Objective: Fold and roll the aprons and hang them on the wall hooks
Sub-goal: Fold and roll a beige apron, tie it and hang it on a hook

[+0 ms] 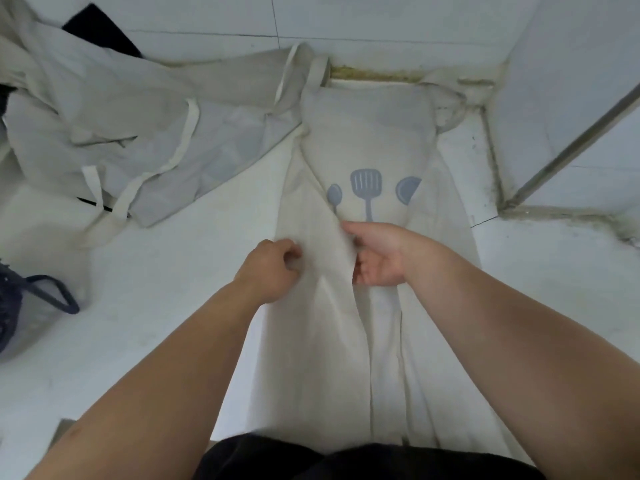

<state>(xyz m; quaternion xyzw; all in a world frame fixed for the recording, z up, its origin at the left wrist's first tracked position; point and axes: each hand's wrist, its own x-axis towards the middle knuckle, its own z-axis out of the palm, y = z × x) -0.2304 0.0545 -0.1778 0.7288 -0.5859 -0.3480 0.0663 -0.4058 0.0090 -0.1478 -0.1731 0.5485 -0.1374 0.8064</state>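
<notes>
While you look down on the white worktop, both hands work the middle of a cream apron that lies spread lengthwise before you, bib toward the tiled wall and lower part running toward you. Your left hand, fingers curled, pinches a bunch of cloth on the apron's left side, which is folded in over the middle. Your right hand grips the inner edge of that same fold, thumb on top and fingers tucked beneath the cloth, just beside the left hand. A grey-blue print of a spoon, a spatula and a third utensil shows above your right hand, its right part covered by the apron's right side, also folded in. The neck strap lies bunched against the foot of the wall. A second apron sprawls crumpled at the far left of the worktop, straps loose, one corner reaching the first near the bib. A dark mesh bag sits at the left edge, and a metal rail slants along the right wall.
</notes>
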